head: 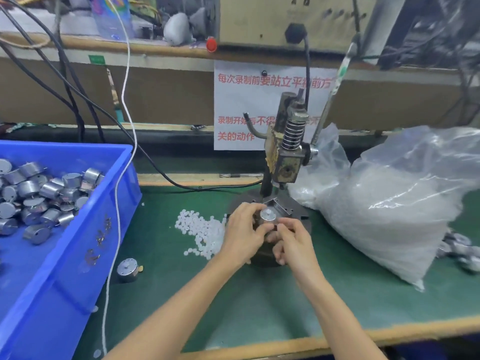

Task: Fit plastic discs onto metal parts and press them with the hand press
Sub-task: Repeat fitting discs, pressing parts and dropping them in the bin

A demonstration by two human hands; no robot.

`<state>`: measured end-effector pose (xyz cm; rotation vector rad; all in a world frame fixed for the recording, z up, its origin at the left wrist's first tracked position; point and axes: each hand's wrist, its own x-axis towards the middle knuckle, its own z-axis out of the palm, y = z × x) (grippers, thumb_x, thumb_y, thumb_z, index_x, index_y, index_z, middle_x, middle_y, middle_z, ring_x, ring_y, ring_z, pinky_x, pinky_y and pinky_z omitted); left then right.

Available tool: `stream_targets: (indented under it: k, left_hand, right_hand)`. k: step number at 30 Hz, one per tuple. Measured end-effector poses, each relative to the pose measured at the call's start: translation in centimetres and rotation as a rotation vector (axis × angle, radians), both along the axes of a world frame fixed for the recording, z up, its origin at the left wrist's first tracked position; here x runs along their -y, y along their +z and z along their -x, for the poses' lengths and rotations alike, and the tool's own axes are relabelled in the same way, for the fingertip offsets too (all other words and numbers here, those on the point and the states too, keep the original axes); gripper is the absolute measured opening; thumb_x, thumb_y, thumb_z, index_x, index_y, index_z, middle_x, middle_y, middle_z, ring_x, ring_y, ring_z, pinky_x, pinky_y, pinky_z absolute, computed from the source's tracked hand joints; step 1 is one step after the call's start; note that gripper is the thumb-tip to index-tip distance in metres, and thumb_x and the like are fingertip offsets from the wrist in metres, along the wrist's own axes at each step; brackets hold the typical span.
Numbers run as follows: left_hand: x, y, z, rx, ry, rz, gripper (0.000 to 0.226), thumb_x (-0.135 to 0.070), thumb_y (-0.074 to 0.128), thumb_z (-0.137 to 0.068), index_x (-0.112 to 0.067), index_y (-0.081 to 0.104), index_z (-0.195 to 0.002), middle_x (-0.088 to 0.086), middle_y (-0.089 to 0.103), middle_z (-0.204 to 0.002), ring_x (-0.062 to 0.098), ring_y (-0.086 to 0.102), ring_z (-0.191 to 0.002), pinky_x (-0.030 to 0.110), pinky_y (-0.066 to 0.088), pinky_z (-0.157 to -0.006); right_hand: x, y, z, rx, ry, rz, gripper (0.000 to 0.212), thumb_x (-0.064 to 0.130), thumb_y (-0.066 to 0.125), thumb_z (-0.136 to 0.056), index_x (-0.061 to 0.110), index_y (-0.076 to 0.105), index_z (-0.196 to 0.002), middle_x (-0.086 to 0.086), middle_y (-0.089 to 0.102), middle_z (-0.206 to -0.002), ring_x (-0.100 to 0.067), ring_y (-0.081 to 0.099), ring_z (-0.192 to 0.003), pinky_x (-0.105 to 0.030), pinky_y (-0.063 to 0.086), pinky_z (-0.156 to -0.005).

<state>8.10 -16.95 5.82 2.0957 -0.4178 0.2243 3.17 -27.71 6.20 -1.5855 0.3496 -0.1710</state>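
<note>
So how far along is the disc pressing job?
Done, apparently: one silver round metal part with a white disc lies on the green mat. In hand: left hand grips another disc-topped part at the hand press base, right hand beside it; lever untouched. Left: a blue plastic crate of bare parts.

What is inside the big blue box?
Lots of small round metal parts lie heaped in the blue box. Anything under the heap is covered, and the box's left side runs out of the picture.

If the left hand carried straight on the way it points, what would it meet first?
Likely the grey V-shaped metal stop on the hand press base, just beyond the silver metal cylinder the left hand grips; depth is unclear.
</note>
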Motion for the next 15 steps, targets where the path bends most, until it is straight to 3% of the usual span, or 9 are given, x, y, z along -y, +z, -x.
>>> stream_targets:
  k: [3, 5, 10, 13, 15]
  left_hand:
    - [2.2, -0.2, -2.1, 0.062, 0.103, -0.195, 0.035, -0.034, 0.069, -0.081, -0.024, 0.062, -0.113, -0.006, 0.053, -0.115, 0.014, 0.037, -0.111, 0.024, 0.023, -0.089]
    - [2.8, -0.6, -3.2, 0.053, 0.149, -0.217, 0.035, -0.037, 0.069, -0.079, -0.027, 0.063, -0.112, -0.009, 0.049, -0.124, 0.013, 0.03, -0.117, 0.025, 0.016, -0.089]
    - [3.1, -1.5, -4.5, 0.061, 0.146, -0.188, 0.034, -0.04, 0.071, -0.075, -0.031, 0.063, -0.107, -0.015, 0.059, -0.113, 0.007, 0.037, -0.11, 0.022, 0.013, -0.079]
    - [3.0, -2.1, -4.7, 0.056, 0.159, -0.15, 0.035, -0.042, 0.072, -0.073, -0.034, 0.063, -0.106, -0.017, 0.06, -0.105, 0.003, 0.037, -0.105, 0.021, 0.012, -0.078]
    - [3.0, -2.2, -4.8, 0.063, 0.161, -0.155, 0.035, -0.043, 0.072, -0.073, -0.035, 0.063, -0.106, -0.017, 0.06, -0.103, 0.001, 0.036, -0.101, 0.022, 0.012, -0.079]
  right_hand:
    - [1.6, -0.3, 0.6, 0.009, -0.011, 0.045, 0.02, 0.002, 0.045, -0.092, 0.017, 0.055, -0.1, -0.003, 0.063, -0.068, -0.011, 0.042, -0.04, -0.02, 0.032, -0.039]
    - [2.5, -0.7, 0.8, 0.024, -0.012, 0.081, 0.022, 0.0, 0.044, -0.09, 0.017, 0.056, -0.098, 0.001, 0.064, -0.064, -0.011, 0.042, -0.041, -0.017, 0.033, -0.04]
    - [4.1, -0.5, 0.2, 0.085, -0.075, 0.133, 0.023, 0.001, 0.049, -0.09, 0.02, 0.061, -0.089, 0.003, 0.065, -0.067, -0.006, 0.044, -0.044, -0.017, 0.035, -0.049]
    - [4.9, 2.9, -1.8, 0.265, -0.182, 0.232, 0.022, 0.006, 0.055, -0.089, 0.026, 0.065, -0.085, 0.01, 0.067, -0.073, 0.001, 0.056, -0.056, -0.016, 0.043, -0.057]
    - [5.8, 7.2, -4.2, 0.45, -0.264, 0.3, 0.019, 0.011, 0.055, -0.092, 0.025, 0.066, -0.095, 0.017, 0.068, -0.084, 0.005, 0.06, -0.07, -0.012, 0.046, -0.063]
